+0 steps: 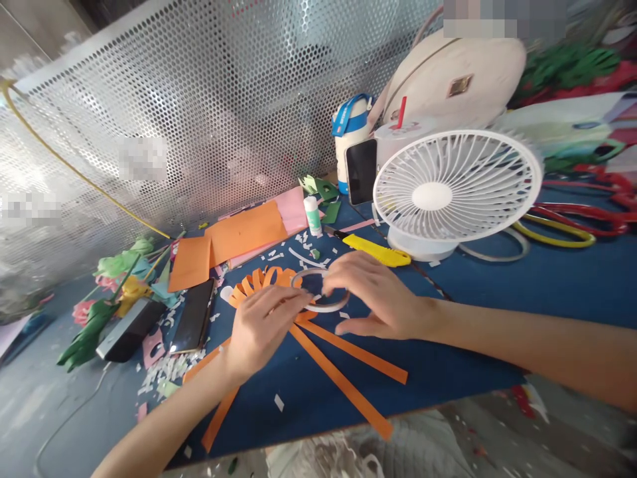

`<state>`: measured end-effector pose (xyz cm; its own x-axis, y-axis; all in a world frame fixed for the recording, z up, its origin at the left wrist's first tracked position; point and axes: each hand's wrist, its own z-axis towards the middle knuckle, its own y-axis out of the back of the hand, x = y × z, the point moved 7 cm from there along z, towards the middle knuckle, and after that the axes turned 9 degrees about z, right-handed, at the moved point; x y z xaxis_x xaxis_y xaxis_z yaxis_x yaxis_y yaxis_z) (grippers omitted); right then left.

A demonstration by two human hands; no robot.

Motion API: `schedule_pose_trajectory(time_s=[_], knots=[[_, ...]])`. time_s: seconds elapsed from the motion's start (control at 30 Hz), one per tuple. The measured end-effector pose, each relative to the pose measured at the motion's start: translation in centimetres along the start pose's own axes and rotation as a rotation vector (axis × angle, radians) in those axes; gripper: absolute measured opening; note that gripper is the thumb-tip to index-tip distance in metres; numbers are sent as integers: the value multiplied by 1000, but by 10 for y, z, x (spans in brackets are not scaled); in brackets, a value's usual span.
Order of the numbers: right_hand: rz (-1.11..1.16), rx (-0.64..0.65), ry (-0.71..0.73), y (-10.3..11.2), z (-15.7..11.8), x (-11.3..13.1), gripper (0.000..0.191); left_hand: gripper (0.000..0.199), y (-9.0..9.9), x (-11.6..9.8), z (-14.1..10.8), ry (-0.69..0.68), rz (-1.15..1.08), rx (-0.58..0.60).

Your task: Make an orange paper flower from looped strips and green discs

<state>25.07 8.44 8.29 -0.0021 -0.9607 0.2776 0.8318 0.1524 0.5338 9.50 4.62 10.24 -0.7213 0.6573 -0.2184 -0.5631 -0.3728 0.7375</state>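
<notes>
A thin white ring, seemingly a roll of tape (328, 307), lies between my two hands over the orange paper strips. My left hand (263, 322) has its fingers pressed together at the ring's left edge, above a looped orange paper piece (253, 282). At the ring's right side is my right hand (375, 299), thumb and fingers apart, fingertips near its upper edge. Long flat orange strips (343, 380) fan out toward the table's front edge, some passing under my left forearm.
A yellow cutter (377, 250), glue stick (313, 216) and orange sheets (246, 232) lie beyond my hands. A white fan (432, 197), propped phone (361, 171) and bottle (351, 136) stand behind. Leftward are another phone (193, 317), a dark box (130, 330) and paper flowers (132, 292).
</notes>
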Motion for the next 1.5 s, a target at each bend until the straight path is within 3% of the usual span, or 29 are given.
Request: schedule_pose_trajectory(time_s=[0.1, 0.2, 0.27, 0.4, 0.53, 0.87, 1.03, 1.13, 1.23, 1.5], knots=[[69, 155, -107, -22, -2, -12, 44, 32, 0, -11, -3, -174, 159, -15], [69, 200, -128, -33, -6, -16, 33, 33, -3, -22, -6, -325, 205, -23], [43, 211, -108, -35, -7, -14, 28, 36, -4, -20, -6, -306, 193, -36], [22, 204, -95, -31, -6, -12, 24, 35, 2, -5, -1, -129, 153, -125], [23, 199, -113, -29, -5, -12, 27, 27, 2, 0, -1, -140, 104, -161], [-9, 137, -160, -21, -3, -15, 27, 15, -12, -9, -6, -97, -79, -51], [-38, 153, -127, -24, -4, -13, 27, 15, -12, 0, -4, 49, -26, -38], [-103, 161, -90, -26, -4, -10, 26, 9, -19, -3, -3, -65, 202, 51], [-165, 152, -55, -27, -4, -7, 26, 15, -27, -11, -5, -211, 377, 97], [-128, 105, -113, -24, -2, -7, 25, 28, -31, -27, -5, -322, 501, 125]])
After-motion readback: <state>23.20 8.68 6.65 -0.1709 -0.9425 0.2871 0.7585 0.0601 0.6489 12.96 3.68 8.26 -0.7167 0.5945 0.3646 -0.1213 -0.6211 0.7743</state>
